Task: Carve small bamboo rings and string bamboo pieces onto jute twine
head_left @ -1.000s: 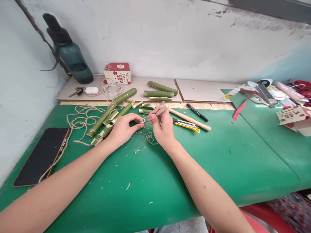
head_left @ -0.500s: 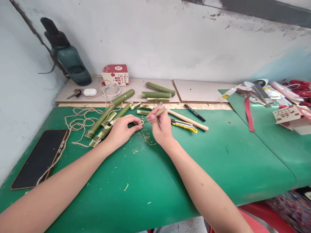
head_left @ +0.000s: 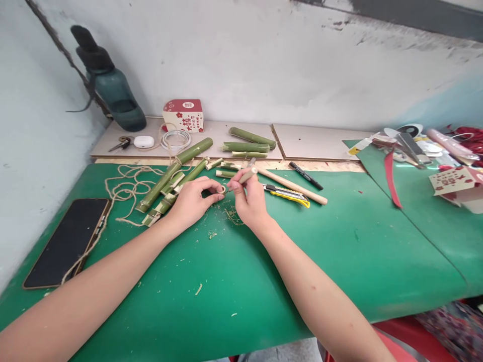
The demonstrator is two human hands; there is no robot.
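My left hand (head_left: 194, 200) pinches a small pale bamboo ring (head_left: 223, 189) between thumb and fingertips, just above the green table. In my right hand (head_left: 249, 202) is a wooden-handled carving tool (head_left: 248, 175), gripped like a pen. Its thin tip points left and meets the ring or lies right beside it; I cannot tell which. Fine bamboo shavings (head_left: 234, 216) are scattered under both hands. Close by on the left lie cut green bamboo pieces (head_left: 162, 184), some with peeled ends. A yellow utility knife (head_left: 290, 195) rests to the right of my right hand.
Behind the knife lie a wooden rod (head_left: 298, 187) and a black marker (head_left: 306, 176). Twine (head_left: 126, 186) trails over a phone (head_left: 68, 241) at left. More bamboo (head_left: 247, 147), a tape roll (head_left: 175, 140), a box (head_left: 183, 116) and a bottle (head_left: 118, 98) stand behind.
The whole view has shifted slightly, so things appear a little further right. Both hands keep their hold on the ring and the tool, with only a slight change in the tool's angle.
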